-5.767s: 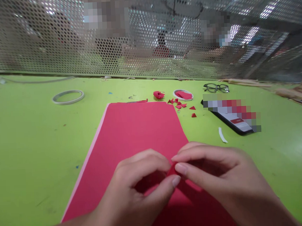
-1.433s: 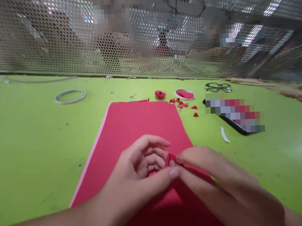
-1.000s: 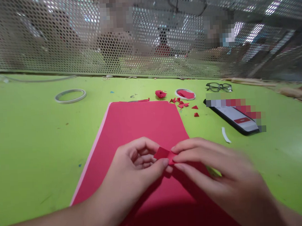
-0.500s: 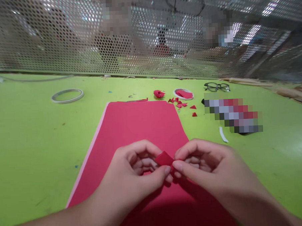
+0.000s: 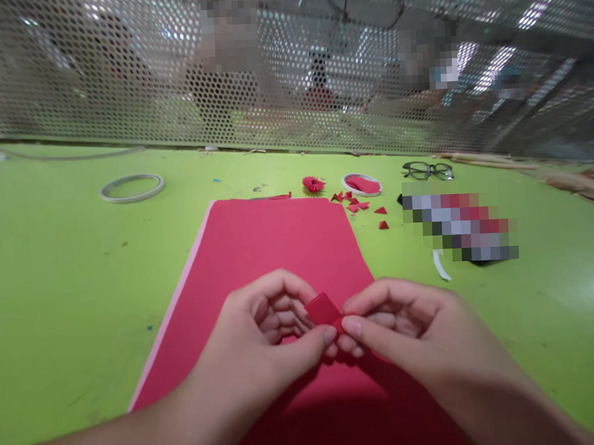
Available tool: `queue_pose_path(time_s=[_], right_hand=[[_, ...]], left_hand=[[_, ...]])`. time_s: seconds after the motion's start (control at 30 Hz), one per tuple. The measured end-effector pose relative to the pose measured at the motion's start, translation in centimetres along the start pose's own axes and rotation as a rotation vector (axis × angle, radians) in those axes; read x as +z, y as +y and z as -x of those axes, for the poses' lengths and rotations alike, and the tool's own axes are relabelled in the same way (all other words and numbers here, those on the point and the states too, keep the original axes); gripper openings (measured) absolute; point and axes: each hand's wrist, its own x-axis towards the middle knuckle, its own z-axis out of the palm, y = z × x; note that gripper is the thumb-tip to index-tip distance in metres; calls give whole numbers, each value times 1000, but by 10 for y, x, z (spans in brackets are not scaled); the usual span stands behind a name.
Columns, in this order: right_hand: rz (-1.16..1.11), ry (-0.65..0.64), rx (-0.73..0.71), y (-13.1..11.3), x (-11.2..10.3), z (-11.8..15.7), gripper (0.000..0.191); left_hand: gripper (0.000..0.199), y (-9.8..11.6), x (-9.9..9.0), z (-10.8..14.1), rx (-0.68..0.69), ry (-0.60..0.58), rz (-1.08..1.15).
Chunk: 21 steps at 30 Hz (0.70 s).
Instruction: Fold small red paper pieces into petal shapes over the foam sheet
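Observation:
A small folded red paper piece [image 5: 323,308] is held between both hands above large red sheets [image 5: 278,240] on the green table. My left hand [image 5: 263,342] grips its left and lower side, thumb in front and fingers curled behind. The fingertips of my right hand [image 5: 404,323] pinch its right corner. Behind the sheets lie a round pleated red paper piece [image 5: 314,184], several small red folded triangles [image 5: 358,207], and a white ring [image 5: 361,185] with red paper pieces inside.
A roll of white tape [image 5: 133,188] lies at the back left of the green table [image 5: 73,271]. Eyeglasses [image 5: 427,171], a blurred-out object [image 5: 457,228] and a white strip [image 5: 441,266] are on the right. A perforated metal screen [image 5: 172,77] stands behind, with people beyond it.
The folded paper between my fingers has tilted slightly and shows more of its flat face. Both hands keep nearly the same place, with small finger shifts.

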Motion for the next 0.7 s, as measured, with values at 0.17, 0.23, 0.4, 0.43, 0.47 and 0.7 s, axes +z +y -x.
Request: queue_pose_path(time_s=[0.17, 0.23, 0.4, 0.43, 0.47, 0.7], right_hand=[[-42, -15, -10, 7, -4, -4, 15], [-54, -25, -19, 10, -6, -5, 13], [-62, -43, -21, 14, -6, -5, 16], [-49, -37, -22, 14, -6, -5, 16], [-28, -27, -24, 15, -5, -5, 15], [88, 17, -31, 19, -1, -7, 22]], left_hand=[[24, -1, 1, 0, 2, -31, 34], [22, -1, 2, 0, 17, -26, 19], [23, -1, 2, 3, 60, -20, -39], [23, -1, 2, 4, 61, -15, -43], [24, -1, 2, 4, 59, -4, -44], [30, -4, 2, 7, 171, 44, -60]])
